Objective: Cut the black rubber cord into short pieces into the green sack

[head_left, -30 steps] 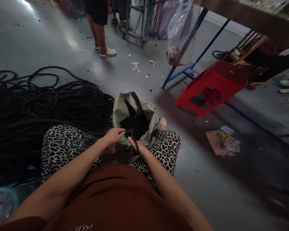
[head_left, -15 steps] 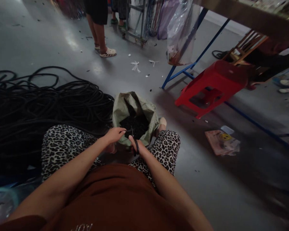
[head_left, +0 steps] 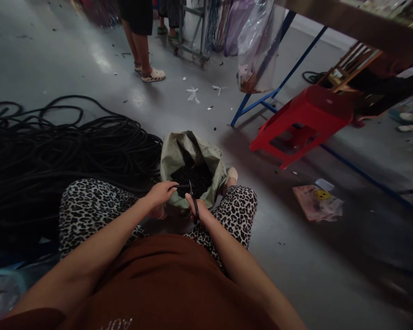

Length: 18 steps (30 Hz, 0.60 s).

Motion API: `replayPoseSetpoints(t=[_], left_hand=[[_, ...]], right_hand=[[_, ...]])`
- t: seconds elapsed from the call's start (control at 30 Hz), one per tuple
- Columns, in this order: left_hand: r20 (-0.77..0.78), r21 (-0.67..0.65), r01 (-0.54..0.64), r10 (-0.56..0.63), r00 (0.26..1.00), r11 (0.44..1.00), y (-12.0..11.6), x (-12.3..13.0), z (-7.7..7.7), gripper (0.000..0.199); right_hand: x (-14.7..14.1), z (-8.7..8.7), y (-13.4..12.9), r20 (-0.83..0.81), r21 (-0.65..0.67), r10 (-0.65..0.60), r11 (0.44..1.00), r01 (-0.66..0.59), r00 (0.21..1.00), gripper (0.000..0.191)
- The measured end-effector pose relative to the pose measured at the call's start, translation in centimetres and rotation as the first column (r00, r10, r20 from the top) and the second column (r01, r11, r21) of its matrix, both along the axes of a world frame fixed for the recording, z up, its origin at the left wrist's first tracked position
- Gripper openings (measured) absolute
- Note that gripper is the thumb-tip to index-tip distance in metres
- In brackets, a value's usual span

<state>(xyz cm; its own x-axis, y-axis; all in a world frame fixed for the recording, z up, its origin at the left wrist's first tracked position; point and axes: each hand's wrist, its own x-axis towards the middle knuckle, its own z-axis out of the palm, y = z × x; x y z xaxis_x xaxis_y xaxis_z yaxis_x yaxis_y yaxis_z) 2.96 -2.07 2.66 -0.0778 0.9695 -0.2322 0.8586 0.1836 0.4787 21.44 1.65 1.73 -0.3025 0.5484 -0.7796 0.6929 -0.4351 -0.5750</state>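
Observation:
Between my knees stands an upright pale green woven sack (head_left: 211, 158), its mouth wide and its rim crumpled. Dark cut pieces (head_left: 201, 176) lie inside it. Over the sack's near rim, my left hand (head_left: 161, 192) is closed on a black cord (head_left: 183, 186), whose end sticks out to the right of the fingers. My right hand (head_left: 197, 208) grips black-handled scissors (head_left: 196, 208). Their blades point up and away, just right of the cord's end. A large tangled heap of black cord (head_left: 99, 142) spreads over the floor to the left.
A red plastic stool (head_left: 306, 121) lies tipped by the blue-legged table (head_left: 347, 20) at right. A clear bag (head_left: 258, 59) hangs from the table. Another person's legs (head_left: 142, 50) stand beyond the heap. Printed packaging (head_left: 318, 201) and scraps lie on the floor.
More of the black cord now sticks out from my left hand, which has shifted slightly left. The scissors in my right hand have moved slightly right.

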Motion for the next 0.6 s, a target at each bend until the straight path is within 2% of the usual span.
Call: replayPoseSetpoints(t=[0.17, 0.6], left_hand=[[-0.021, -0.019, 0.025, -0.025, 0.999, 1.0, 0.19, 0.01, -0.02, 0.037], [-0.068, -0.063, 0.004, -0.008, 0.998, 0.998, 0.11, -0.32, -0.43, 0.035]], right_hand=[[0.25, -0.21, -0.1, 0.023, 0.034, 0.023, 0.999, -0.024, 0.999, 0.066], [0.54, -0.46, -0.41, 0.015, 0.052, 0.05, 0.997, -0.051, 0.999, 0.057]])
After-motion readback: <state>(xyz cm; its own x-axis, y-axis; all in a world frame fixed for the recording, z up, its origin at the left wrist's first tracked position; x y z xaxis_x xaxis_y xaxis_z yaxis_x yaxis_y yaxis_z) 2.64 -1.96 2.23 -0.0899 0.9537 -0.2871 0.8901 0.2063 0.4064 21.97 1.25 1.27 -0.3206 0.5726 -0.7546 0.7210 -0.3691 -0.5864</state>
